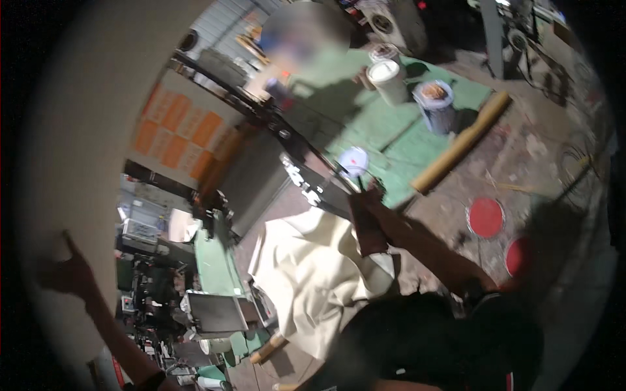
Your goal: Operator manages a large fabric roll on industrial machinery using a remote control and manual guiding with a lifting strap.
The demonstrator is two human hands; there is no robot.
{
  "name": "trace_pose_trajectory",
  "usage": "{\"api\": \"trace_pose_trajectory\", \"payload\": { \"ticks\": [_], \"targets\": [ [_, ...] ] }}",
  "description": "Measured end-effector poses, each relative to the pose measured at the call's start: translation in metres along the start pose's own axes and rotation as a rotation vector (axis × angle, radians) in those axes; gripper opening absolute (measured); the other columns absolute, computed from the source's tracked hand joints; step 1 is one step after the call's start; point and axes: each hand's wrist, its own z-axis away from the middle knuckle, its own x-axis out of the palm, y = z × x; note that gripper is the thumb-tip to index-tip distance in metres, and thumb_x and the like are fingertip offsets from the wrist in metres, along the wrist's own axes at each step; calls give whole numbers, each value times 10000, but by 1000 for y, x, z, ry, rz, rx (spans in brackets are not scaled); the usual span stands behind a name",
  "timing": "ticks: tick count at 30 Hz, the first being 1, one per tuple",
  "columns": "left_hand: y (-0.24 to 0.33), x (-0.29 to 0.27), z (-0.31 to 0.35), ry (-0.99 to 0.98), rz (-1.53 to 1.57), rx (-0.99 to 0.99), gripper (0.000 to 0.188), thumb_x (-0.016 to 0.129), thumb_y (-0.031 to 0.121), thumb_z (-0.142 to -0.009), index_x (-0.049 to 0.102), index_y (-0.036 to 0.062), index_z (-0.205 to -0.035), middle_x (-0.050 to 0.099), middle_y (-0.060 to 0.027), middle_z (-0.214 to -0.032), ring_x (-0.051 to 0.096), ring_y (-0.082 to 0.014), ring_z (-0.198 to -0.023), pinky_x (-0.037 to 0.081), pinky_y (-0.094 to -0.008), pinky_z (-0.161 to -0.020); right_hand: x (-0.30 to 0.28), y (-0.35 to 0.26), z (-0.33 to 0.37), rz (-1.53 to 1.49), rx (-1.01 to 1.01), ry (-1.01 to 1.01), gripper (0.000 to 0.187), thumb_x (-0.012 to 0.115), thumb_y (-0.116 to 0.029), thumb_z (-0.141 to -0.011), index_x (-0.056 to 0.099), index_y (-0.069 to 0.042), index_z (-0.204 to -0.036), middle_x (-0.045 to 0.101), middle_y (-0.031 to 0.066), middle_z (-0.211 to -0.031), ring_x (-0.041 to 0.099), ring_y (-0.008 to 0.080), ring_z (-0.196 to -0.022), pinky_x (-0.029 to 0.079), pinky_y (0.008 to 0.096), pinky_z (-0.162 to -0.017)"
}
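Observation:
My left hand [68,274] lies against a broad beige sheet [85,150] along the left side, thumb apart and pointing up; its other fingers fade into the dark rim. My right hand [368,212], in the middle, is closed at the lower end of a long dark bar [283,133]. A thin dark piece sticks up by its fingers; what it grips cannot be made out. Just below that hand, a crumpled cream sheet [313,274] hangs in loose folds.
Several buckets, one being a white bucket [388,81], stand on a green floor covering [404,143] beside a brown roll [463,143]. Two red discs, the clearer red disc [486,217] among them, lie at the right. A blurred person [303,36] is at the far side.

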Motion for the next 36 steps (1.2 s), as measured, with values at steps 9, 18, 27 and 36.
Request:
{"api": "trace_pose_trajectory", "payload": {
  "ticks": [9, 18, 27, 36],
  "targets": [
    [34, -11, 39, -257, 68, -374, 1047, 386, 688, -902, 20, -113, -1468, 41, -419, -1477, 64, -600, -1370, 182, -658, -1083, -46, 25, -11, -201, 211, -107, 305, 467, -290, -971, 551, -73, -1168, 669, 96, -955, 671, 214, -808, 572, 394, -744],
    [1, -17, 106, -401, 297, -577, 1026, 338, 646, -938, -112, -124, -1446, -125, -377, -1499, -109, -468, -1429, -6, -551, -1150, -49, 31, -44, -127, 326, -137, 320, 481, -329, -958, 593, -64, -1097, 684, 99, -886, 675, 240, -739, 574, 410, -695],
    [64, -86, 17, -163, 451, -723, 852, 198, 577, -982, -87, -53, -1479, -110, -327, -1521, 4, -460, -1436, 77, -545, -1170, -57, 45, -54, -156, 256, -128, 314, 482, -327, -955, 598, -69, -1093, 683, 95, -900, 674, 240, -758, 571, 404, -720],
    [56, -96, 81, -34, 128, -554, 640, 300, 383, -1012, 204, -102, -1419, 228, -307, -1463, 299, -443, -1361, 311, -543, -1104, -29, 43, -43, -96, 352, -170, 341, 485, -350, -955, 615, -75, -1108, 687, 92, -941, 673, 235, -810, 559, 392, -791]
  ]
}}
